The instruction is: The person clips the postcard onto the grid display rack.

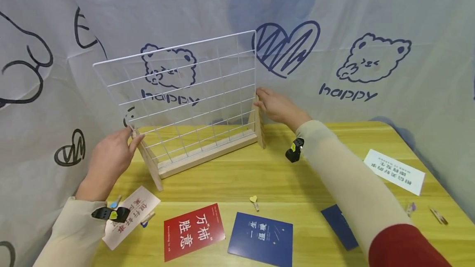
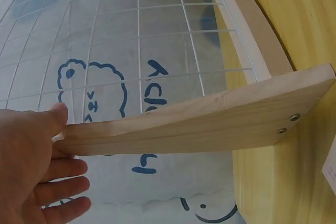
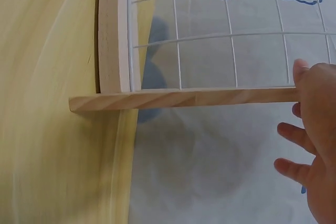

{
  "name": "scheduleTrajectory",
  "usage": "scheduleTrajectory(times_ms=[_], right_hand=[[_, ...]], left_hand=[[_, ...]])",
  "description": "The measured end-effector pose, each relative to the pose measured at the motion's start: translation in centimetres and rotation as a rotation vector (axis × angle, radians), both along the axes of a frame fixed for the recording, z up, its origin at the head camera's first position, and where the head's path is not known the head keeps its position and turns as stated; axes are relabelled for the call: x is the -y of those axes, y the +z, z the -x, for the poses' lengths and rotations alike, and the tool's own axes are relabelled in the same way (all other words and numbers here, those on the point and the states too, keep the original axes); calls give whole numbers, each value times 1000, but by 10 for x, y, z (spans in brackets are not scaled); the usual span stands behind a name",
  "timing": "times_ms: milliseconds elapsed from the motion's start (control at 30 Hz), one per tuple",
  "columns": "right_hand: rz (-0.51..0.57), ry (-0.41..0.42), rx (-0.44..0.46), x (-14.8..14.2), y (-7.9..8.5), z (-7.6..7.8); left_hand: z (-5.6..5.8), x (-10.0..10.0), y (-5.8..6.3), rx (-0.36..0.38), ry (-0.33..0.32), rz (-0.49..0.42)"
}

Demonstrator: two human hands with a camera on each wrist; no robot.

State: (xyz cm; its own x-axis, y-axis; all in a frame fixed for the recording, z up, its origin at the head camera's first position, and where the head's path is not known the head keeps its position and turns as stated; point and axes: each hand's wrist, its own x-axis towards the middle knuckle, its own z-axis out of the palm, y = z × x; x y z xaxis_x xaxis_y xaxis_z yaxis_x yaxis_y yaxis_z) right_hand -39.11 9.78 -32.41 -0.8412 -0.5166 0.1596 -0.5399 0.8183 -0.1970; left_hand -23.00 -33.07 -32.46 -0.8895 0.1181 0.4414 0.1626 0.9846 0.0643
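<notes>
Head view: both hands grip the rack's ends. L hand [image 1: 111, 153] pinches the top of the left upright [image 2: 199, 124], thumb against one face, fingers round the other side; R hand [image 1: 278, 104] holds the top of the right upright [image 3: 184, 98] likewise, though some of its fingertips are hidden, so how firmly is unclear. Prob. held at both ends b/c the frame is wide, and a matched grip keeps it level. The wire grid [image 1: 193, 85] sits btwn the hands, rising well above them and leaning a bit; the wooden base bar [image 1: 208, 154] is lower, joining the uprights just over the surface [image 1: 297, 193].

Further out, nearer the person: red card [image 1: 194, 232] and blue card [image 1: 261, 238] lie flat in front of the rack, w/ a yellow heart clip [image 1: 254, 203] near them; pink card [image 1: 131, 217] by L wrist, white card [image 1: 394, 172] far R. Prob. spread thus for easy reach w/o crowding the stand.
</notes>
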Motion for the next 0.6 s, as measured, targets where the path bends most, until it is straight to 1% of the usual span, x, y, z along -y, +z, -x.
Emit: scheduleTrajectory(times_ms=[67,133,233,267,400,533,600], right_hand=[[7,5,-16,-1,-1,-1],[15,14,-38,-2,0,-2],[27,27,-66,-3,1,-5],[32,30,-73,-4,1,-6],[54,43,-115,-11,-2,-10],[57,48,-162,-17,-7,-14],[47,44,-170,-20,-8,-17]], left_hand=[[0,0,-4,-77,-35,12],[0,0,-8,-143,-54,29],[-2,0,-9,-207,-51,57],[-2,-1,-10,-219,-45,63],[-3,-5,-9,-218,-36,89],[-3,-8,-8,-168,-36,90],[-4,-9,-9,-170,-45,88]])
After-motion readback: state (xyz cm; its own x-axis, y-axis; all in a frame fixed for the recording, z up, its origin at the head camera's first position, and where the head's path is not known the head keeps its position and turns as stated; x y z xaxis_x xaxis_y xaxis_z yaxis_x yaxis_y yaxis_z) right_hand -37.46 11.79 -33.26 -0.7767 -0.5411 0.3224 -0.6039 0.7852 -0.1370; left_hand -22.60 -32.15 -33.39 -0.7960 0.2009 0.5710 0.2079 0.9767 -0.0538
